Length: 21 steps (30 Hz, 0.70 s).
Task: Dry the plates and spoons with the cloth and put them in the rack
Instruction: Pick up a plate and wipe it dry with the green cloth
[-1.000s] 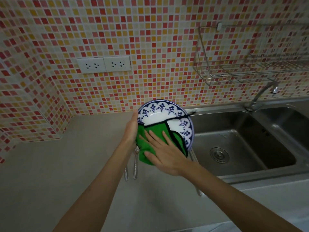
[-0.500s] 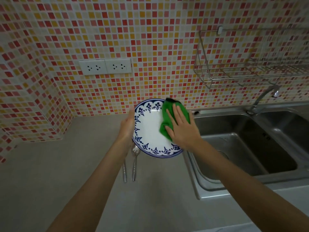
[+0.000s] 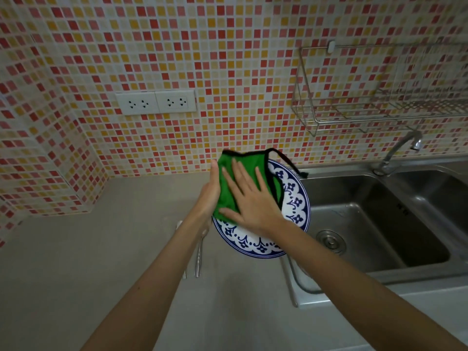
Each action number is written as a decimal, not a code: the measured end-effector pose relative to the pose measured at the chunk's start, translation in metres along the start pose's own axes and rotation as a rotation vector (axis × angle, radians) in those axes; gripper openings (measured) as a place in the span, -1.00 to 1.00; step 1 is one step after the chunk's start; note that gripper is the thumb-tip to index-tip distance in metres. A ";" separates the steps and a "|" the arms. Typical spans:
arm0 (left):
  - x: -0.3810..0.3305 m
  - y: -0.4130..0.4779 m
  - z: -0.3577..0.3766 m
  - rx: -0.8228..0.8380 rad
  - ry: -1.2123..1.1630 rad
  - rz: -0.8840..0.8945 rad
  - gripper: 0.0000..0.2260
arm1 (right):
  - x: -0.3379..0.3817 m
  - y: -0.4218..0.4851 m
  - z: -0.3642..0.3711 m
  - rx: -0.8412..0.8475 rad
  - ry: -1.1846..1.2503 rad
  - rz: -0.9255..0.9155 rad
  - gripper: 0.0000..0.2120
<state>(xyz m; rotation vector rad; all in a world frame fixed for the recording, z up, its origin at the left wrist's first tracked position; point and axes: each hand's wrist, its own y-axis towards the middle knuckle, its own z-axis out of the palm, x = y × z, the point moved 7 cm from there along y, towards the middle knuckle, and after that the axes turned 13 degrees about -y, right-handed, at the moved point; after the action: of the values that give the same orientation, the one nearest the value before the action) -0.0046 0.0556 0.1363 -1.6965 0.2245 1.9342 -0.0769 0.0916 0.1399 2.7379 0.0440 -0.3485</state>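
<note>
A white plate (image 3: 293,211) with a blue flower rim is held up, tilted, above the counter beside the sink. My left hand (image 3: 211,192) grips its left edge. My right hand (image 3: 249,196) lies flat, fingers spread, pressing a green cloth (image 3: 229,183) with black trim against the plate's upper left face. Two spoons (image 3: 198,259) lie on the counter below the plate, partly hidden by my left forearm. The wire rack (image 3: 379,115) hangs on the tiled wall at the upper right, with nothing seen in it.
A steel double sink (image 3: 374,224) sits at the right, its tap (image 3: 400,150) under the rack. A grey counter (image 3: 88,262) stretches left to the tiled corner. Two wall sockets (image 3: 155,102) sit above the counter.
My right hand has slid the green cloth from the plate's right edge across to its upper left. The plate has stayed in my left hand and shifted slightly right.
</note>
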 end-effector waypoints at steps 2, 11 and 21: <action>-0.003 0.000 0.002 -0.018 0.065 0.044 -0.40 | -0.030 0.013 0.000 -0.009 -0.020 0.131 -0.25; -0.013 0.020 -0.028 -0.282 -0.074 0.038 -0.49 | -0.065 -0.031 0.036 0.242 0.012 0.221 -0.20; -0.007 0.027 -0.011 -0.157 -0.134 0.017 -0.40 | 0.017 -0.033 0.000 0.254 0.281 -0.158 -0.33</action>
<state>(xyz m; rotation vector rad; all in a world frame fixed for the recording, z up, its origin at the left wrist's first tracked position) -0.0086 0.0256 0.1352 -1.6576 0.0371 2.1165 -0.0628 0.1217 0.1238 3.0239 0.3116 -0.0072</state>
